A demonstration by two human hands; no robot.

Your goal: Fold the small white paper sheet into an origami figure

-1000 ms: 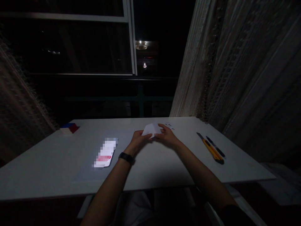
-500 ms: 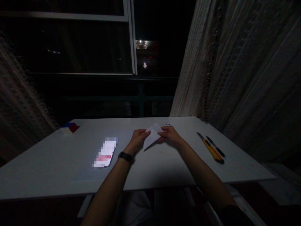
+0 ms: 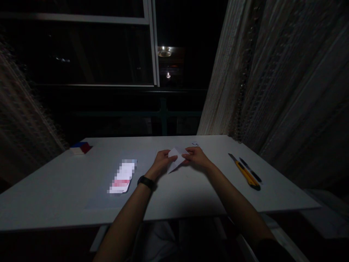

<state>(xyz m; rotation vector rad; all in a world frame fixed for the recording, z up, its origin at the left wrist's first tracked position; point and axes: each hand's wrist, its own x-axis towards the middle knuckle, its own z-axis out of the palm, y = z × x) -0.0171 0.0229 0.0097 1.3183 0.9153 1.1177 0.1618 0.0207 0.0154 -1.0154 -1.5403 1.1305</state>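
Observation:
A small piece of folded white paper (image 3: 176,163) is held between my two hands above the middle of the table. My left hand (image 3: 163,161) grips its left side, thumb on top and fingers behind. On the right side, my right hand (image 3: 196,157) pinches the paper with its thumb on the near face. The paper's lower corner points down toward me. The fingers behind the sheet are mostly hidden. A dark band (image 3: 146,182) circles my left wrist.
On the white table (image 3: 188,198) a lit phone (image 3: 124,176) lies left of my hands. A puzzle cube (image 3: 80,147) sits at the far left. To the right are a yellow utility knife (image 3: 245,174) and a black pen (image 3: 251,170). Small dark scraps (image 3: 195,143) lie behind my right hand.
My left thumb has slid inward over the paper, and my hands have come slightly closer together. The paper's top edge sits a little lower and its tilt has shifted.

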